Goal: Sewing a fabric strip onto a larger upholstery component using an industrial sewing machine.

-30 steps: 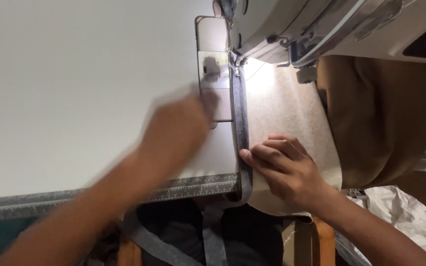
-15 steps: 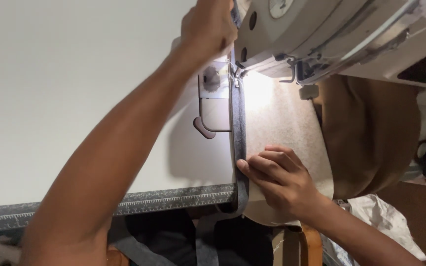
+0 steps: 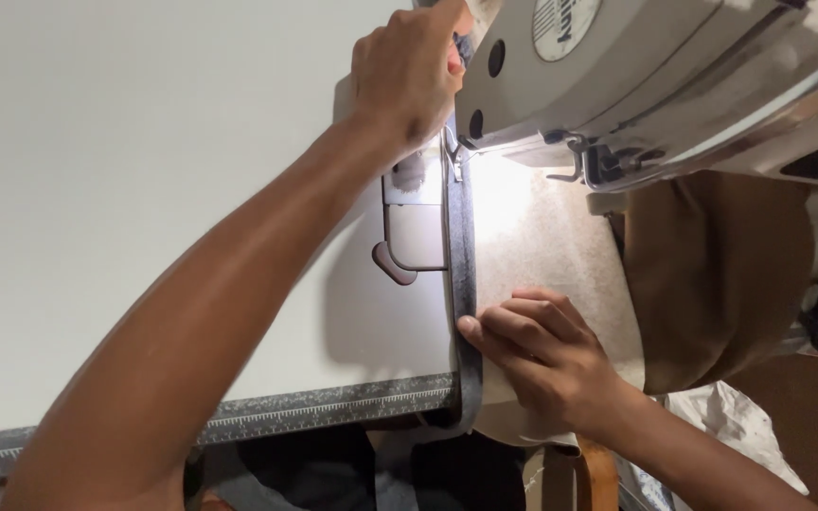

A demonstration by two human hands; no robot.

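Lying along the edge of a pale beige speckled fabric panel, the dark grey binding strip runs from the counter's near edge up under the head of the grey-white industrial sewing machine. Below the machine head, the right hand rests flat, its fingertips pressing the panel against the strip, gripping nothing. Level with the machine head on its left side, the left hand is curled around something at the needle area; what it holds is hidden. Left of the strip sits a metal guide plate on the white counter. Right of the machine head, folded tan cloth hangs down. Judging by the strip's position, the seam looks set up but mostly unsewn, since the strip's whole near length lies on this side of the needle.
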